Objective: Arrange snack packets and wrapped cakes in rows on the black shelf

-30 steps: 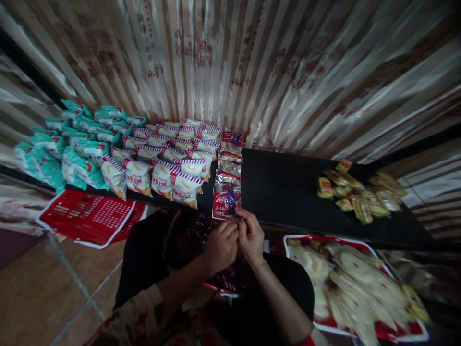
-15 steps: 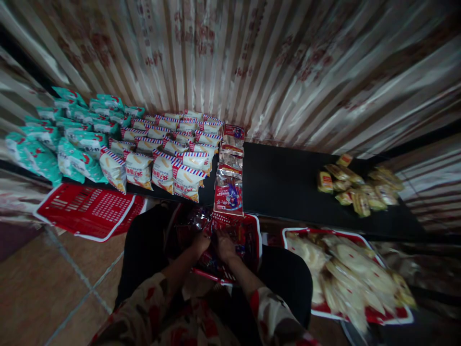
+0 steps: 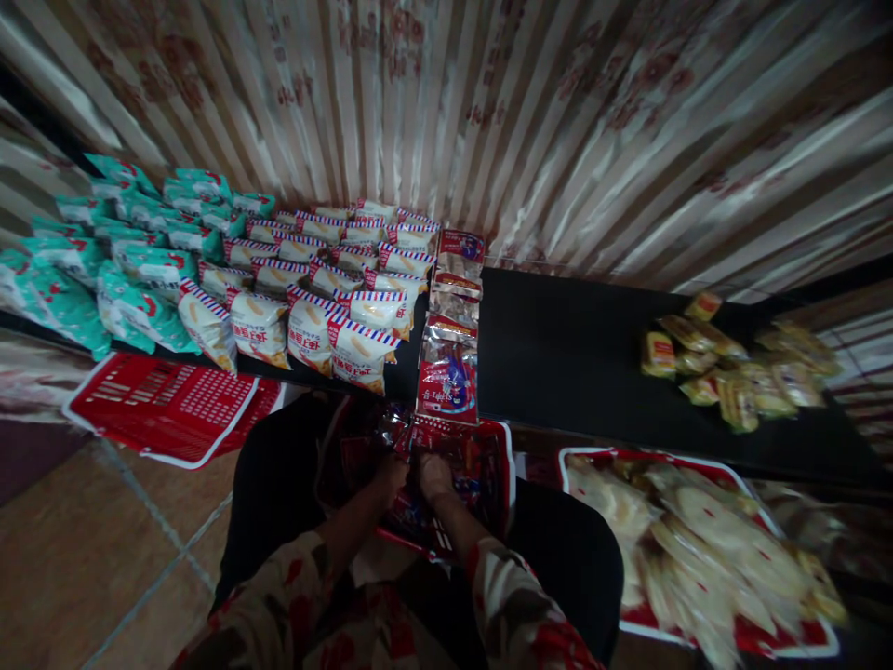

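Observation:
Between my knees rests a red basket (image 3: 508, 465) with a white rim, filled with dark red and blue snack packets (image 3: 471, 451). Inside it, my left hand (image 3: 392, 475) is closed at a shiny packet (image 3: 395, 428), its fingers pinching the film. Close to its right, my right hand (image 3: 436, 476) is also closed, fingers curled down among the packets; dim light blurs what lies in its grip. Just beyond the basket, several red packets (image 3: 447, 380) of the same look lie overlapping in a column on the black table (image 3: 551, 344).
Left of the column stand rows of white chip bags (image 3: 311, 330), then teal bags (image 3: 150, 312). Small yellow packs (image 3: 739, 395) lie at the table's right. A second red basket (image 3: 743, 479) holds pale wrapped flat rounds (image 3: 704, 521). An overturned-looking red basket (image 3: 174, 400) sits lower left.
My view has shifted slightly, spreading the table's two ends outward. My hands remain in the basket; the right hand's fingers are more curled than before.

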Demonstrator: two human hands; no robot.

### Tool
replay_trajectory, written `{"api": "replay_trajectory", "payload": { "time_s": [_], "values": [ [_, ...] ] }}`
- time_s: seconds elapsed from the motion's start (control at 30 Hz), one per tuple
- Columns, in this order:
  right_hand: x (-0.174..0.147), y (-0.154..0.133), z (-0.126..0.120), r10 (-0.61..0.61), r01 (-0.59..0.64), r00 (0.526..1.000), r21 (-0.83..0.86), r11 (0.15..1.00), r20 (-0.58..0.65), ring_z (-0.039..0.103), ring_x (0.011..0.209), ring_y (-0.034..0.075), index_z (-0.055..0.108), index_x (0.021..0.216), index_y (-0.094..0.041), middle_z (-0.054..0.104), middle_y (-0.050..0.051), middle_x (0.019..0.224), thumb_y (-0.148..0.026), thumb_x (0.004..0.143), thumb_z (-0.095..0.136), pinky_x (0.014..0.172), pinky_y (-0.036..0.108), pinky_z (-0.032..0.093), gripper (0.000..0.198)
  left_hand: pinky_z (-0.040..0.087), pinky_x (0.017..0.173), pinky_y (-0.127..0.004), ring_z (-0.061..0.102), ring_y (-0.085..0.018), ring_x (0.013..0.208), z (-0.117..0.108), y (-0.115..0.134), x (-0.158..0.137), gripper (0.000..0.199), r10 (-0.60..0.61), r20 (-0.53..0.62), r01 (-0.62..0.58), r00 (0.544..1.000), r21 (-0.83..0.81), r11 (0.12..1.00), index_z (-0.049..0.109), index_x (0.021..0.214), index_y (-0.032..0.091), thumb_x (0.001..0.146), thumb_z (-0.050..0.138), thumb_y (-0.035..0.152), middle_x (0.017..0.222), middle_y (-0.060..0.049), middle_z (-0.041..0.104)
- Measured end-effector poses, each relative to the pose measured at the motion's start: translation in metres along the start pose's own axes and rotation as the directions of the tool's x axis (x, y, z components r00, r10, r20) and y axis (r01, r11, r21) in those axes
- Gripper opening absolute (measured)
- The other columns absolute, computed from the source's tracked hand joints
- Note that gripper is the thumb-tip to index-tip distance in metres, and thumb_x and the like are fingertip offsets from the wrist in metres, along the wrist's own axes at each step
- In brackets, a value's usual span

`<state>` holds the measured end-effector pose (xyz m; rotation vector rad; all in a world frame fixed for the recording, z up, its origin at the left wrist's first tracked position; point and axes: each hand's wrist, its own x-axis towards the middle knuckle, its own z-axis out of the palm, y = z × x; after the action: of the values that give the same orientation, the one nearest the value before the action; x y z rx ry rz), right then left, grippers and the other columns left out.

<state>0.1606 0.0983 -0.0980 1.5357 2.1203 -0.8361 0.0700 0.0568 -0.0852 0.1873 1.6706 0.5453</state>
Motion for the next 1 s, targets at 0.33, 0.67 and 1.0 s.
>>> {"api": "replay_trajectory", "payload": {
  "time_s": [0.33,0.67,1.0],
  "values": [
    [-0.040,-0.013,-0.041,0.009,0.043,0.980,0.257,0.966,-0.200,0.066,0.089,0.019,0.064,0.102,-0.015,0.071,0.012,0.096,-0.017,0.091,0.033,0.074,0.023,0.044,0.032,0.049,0.076,-0.024,0.062,-0.013,0.084,-0.016,0.001,-0.013,0.020,0.074,0.024,-0.066,0.997,-0.245,0.967,0.061,0.097,0.017,0.077,0.061,0.013,0.088,-0.002,0.066],
    [-0.098,0.003,-0.088,0.065,0.383,0.844,0.683,0.622,-0.533,0.049,0.056,0.013,0.053,0.073,-0.021,0.055,-0.002,0.062,-0.053,0.084,0.043,0.056,0.024,0.038,0.036,0.046,0.086,-0.032,0.063,-0.019,0.082,-0.043,0.005,-0.077,0.040,0.460,0.398,-0.346,0.794,-0.327,0.879,0.067,0.086,0.013,0.056,0.079,0.036,0.082,-0.003,0.069],
    [-0.122,0.002,-0.122,0.065,0.384,0.918,0.918,0.094,-0.391,0.062,0.067,0.019,0.058,0.094,-0.023,0.068,0.001,0.077,-0.051,0.064,0.073,0.065,0.030,0.049,0.044,0.049,0.075,-0.028,0.063,-0.020,0.084,-0.024,0.030,-0.105,0.037,0.755,0.135,-0.740,0.642,-0.148,0.656,0.063,0.091,0.016,0.077,0.059,0.050,0.084,-0.004,0.069]
  ]
}}
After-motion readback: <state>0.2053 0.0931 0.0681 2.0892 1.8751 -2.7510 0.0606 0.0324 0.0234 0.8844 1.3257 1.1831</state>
